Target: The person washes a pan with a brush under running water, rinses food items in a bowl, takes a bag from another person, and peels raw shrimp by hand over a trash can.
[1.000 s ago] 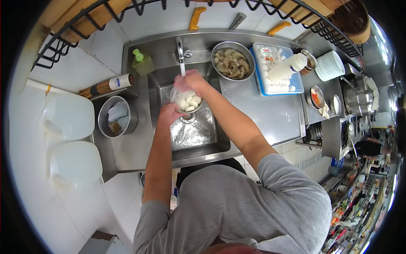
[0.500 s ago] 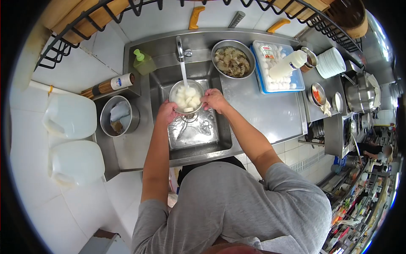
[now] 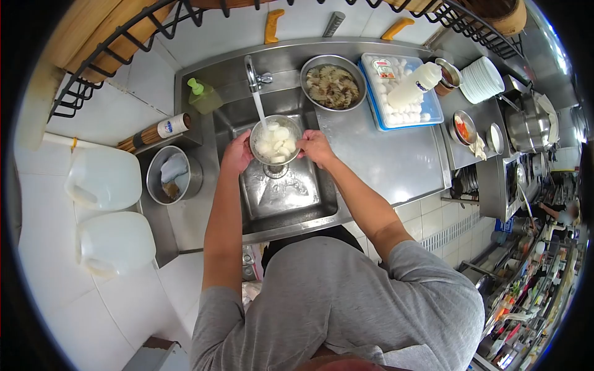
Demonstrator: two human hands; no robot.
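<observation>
A round metal bowl with several pale white pieces in it is held over the steel sink. Water from the tap runs into the bowl. My left hand grips the bowl's left rim, and my right hand pinches its right rim. Behind and right of the sink stands a larger metal bowl of what looks like shrimp.
A clear-lidded box of white round items stands on the counter, a white bottle on top. A green soap bottle and a metal pot are left of the sink. Another person is far right.
The bowl has shifted slightly within the sink area, and the water now falls nearer its left back side. My left hand has moved up along the left rim.
</observation>
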